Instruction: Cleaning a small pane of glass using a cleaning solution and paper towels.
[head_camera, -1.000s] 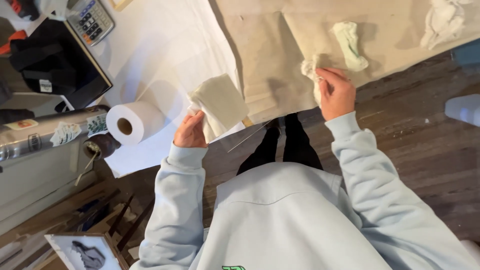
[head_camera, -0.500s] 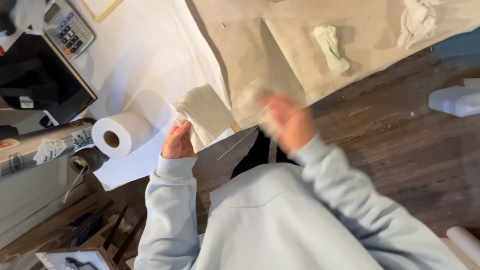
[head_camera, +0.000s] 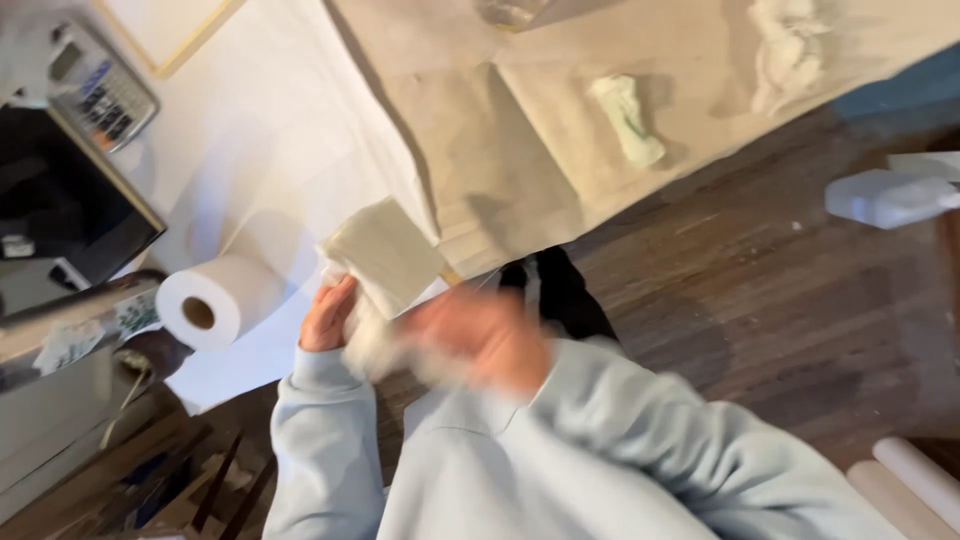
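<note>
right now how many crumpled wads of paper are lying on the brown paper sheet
2: a greenish crumpled wad near the sheet's middle and a white crumpled wad toward its far right. More may lie beyond the frame's top edge.

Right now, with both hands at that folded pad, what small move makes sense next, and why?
Probably steady the right hand against the folded pad. The left hand grips its lower corner at the table edge, while the right is a blur just below it, its grip unclear.

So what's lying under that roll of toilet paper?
The toilet paper roll lies on its side on a white sheet covering the table. What lies beneath that sheet is hidden, and so is the sheet directly under the roll.
</note>
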